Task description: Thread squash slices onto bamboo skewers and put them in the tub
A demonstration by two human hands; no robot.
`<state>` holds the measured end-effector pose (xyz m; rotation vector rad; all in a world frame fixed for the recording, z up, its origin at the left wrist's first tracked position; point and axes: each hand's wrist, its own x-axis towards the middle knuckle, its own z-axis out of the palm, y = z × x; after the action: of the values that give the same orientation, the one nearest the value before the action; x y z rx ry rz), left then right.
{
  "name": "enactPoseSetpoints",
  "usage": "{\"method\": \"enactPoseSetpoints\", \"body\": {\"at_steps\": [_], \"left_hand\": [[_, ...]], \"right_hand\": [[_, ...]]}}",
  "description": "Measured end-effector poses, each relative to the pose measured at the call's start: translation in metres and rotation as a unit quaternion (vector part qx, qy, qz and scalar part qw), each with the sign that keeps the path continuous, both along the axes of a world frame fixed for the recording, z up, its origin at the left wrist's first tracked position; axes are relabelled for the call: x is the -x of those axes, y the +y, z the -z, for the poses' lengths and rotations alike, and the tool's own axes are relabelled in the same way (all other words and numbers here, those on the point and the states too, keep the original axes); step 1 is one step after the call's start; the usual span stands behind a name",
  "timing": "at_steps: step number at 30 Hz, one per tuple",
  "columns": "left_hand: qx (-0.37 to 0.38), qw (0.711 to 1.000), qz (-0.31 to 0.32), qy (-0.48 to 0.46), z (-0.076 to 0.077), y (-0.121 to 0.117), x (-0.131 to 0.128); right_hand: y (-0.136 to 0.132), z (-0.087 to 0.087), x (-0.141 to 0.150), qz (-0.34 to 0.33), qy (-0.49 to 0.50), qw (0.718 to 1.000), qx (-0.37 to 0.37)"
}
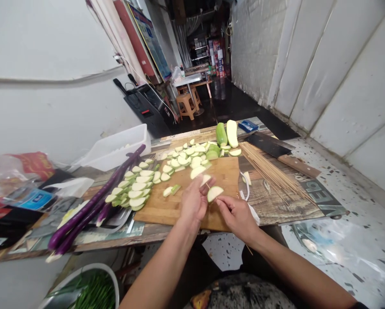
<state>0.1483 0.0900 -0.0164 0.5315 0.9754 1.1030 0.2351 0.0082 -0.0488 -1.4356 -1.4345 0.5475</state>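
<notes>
Pinching a thin skewer (pixel 249 249) between thumb and fingers, your right hand (pixel 239 215) was closed on it over the near edge of the wooden cutting board (pixel 165 208). A pale green-rimmed slice (pixel 215 194) sat on that skewer, just beyond your right fingertips, and the skewer's other end poked out below your wrist. Your left hand (pixel 192 201) was raised just beside it with the fingers partly curled; more slices showed at its fingertips, but I cannot tell whether it was grasping them.

Ahead of your hands, loose slices (pixel 182 159) lay scattered over the far part of the board and the table beyond it. To the left of the board you had a stack of slices (pixel 138 189) in overlapping rows, with long purple eggplants (pixel 92 206) lying beside it and a white tub (pixel 115 150) farther back. At the far end of the table, a green squash (pixel 221 134) lay next to a cut squash (pixel 232 134), near a blue packet (pixel 248 125). On your right, a bundle of skewers (pixel 271 171) lay fanned out, with a wooden-handled cleaver (pixel 266 145) just beyond it.
</notes>
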Motion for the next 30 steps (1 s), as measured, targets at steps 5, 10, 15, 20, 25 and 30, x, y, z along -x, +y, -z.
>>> {"method": "enactPoseSetpoints", "body": {"at_steps": [5, 10, 15, 20, 25, 30], "left_hand": [[-0.022, 0.999, 0.049, 0.005, 0.004, -0.009, -0.004], [-0.036, 0.997, 0.075, -0.004, -0.002, -0.004, 0.004], [-0.043, 0.999, -0.014, -0.007, -0.007, 0.018, 0.016], [-0.047, 0.999, -0.014, 0.003, -0.002, 0.027, 0.018], [-0.074, 0.997, -0.02, 0.015, 0.0, 0.022, 0.013], [-0.076, 0.997, -0.004, 0.026, -0.001, 0.016, 0.008]], "right_hand": [[0.003, 0.0, -0.003, 0.008, -0.005, 1.0, -0.008], [0.003, 0.003, -0.006, 0.011, 0.006, 1.0, -0.014], [0.0, 0.006, -0.005, -0.023, 0.009, 1.0, -0.016], [0.0, 0.007, -0.004, -0.02, -0.004, 1.0, -0.015], [0.0, 0.008, -0.004, -0.02, -0.001, 1.0, -0.022], [0.0, 0.007, -0.006, -0.003, 0.0, 1.0, -0.018]]}}
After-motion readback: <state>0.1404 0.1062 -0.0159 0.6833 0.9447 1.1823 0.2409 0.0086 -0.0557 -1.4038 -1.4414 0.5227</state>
